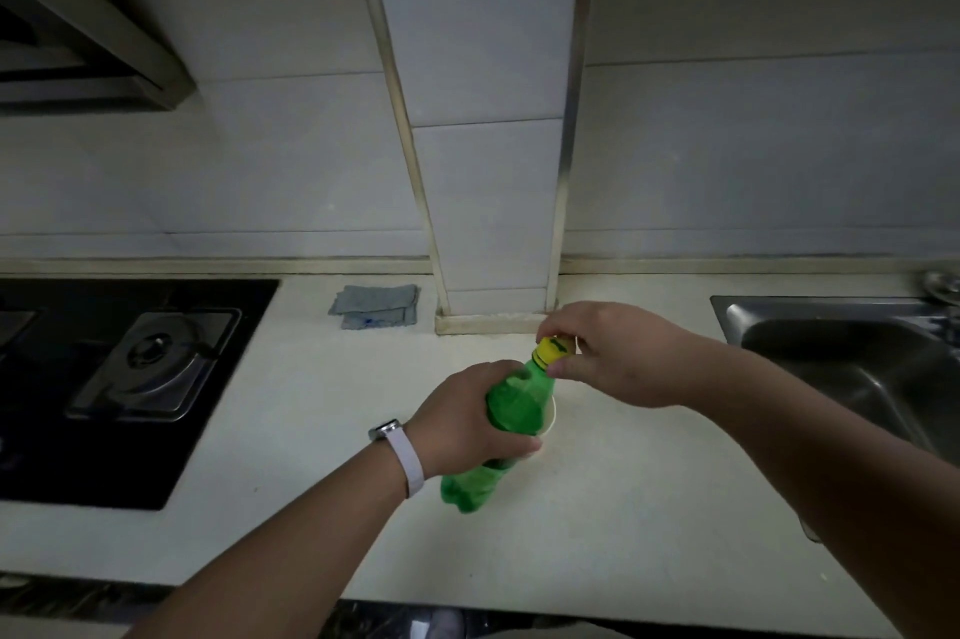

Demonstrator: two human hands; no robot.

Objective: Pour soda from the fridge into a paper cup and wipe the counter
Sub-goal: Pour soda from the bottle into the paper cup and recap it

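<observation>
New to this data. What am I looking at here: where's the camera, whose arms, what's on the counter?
There is no robot: a person works with bare hands, and the single picture comes from a wide-angle camera on their head, looking down and forward.

The left hand, with a watch on its wrist, grips a green soda bottle. The right hand pinches its yellow cap.

A pale rim just behind the bottle may be the paper cup, mostly hidden.

On the counter a folded grey cloth lies near the wall. A gas hob sits to the left, a steel sink to the right.
</observation>
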